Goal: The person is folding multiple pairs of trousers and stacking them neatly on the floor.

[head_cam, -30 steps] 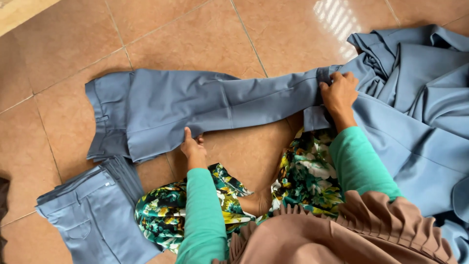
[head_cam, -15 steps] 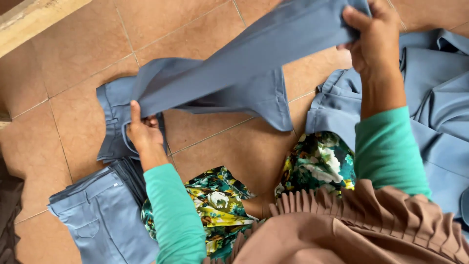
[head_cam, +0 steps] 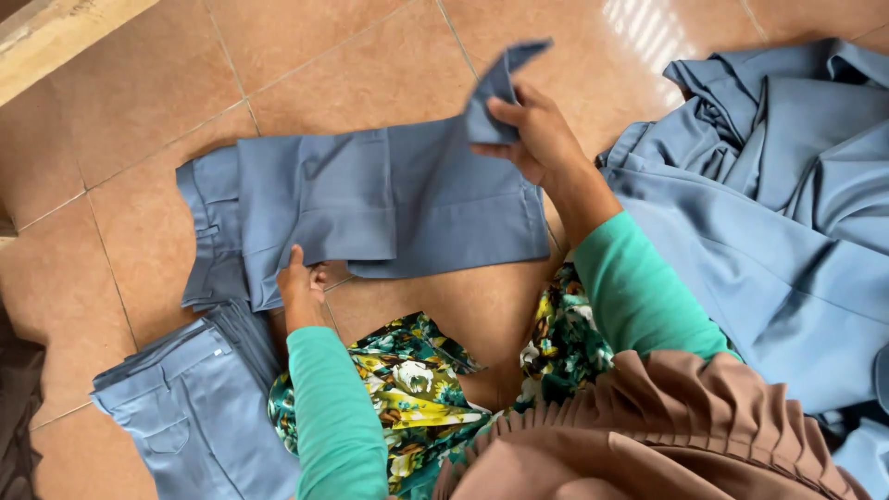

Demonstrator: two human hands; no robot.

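A pair of grey-blue trousers (head_cam: pixel 370 199) lies folded over on the tiled floor in front of me. My right hand (head_cam: pixel 537 139) grips the leg end of the trousers and holds it lifted over the folded part. My left hand (head_cam: pixel 301 287) presses down on the near edge of the trousers, fingers flat on the cloth. Both arms wear green sleeves.
A second folded pair of lighter blue trousers (head_cam: pixel 185 407) lies at the lower left. A heap of blue cloth (head_cam: pixel 778 185) fills the right side. Floral fabric (head_cam: pixel 417 389) covers my knees, and a brown pleated garment (head_cam: pixel 667 435) hangs below. A wooden edge (head_cam: pixel 56 32) runs top left.
The trousers were spread out long, then my right hand lifted the leg end and swung it left, folding it over the waist part. My left hand shifted along the near edge.
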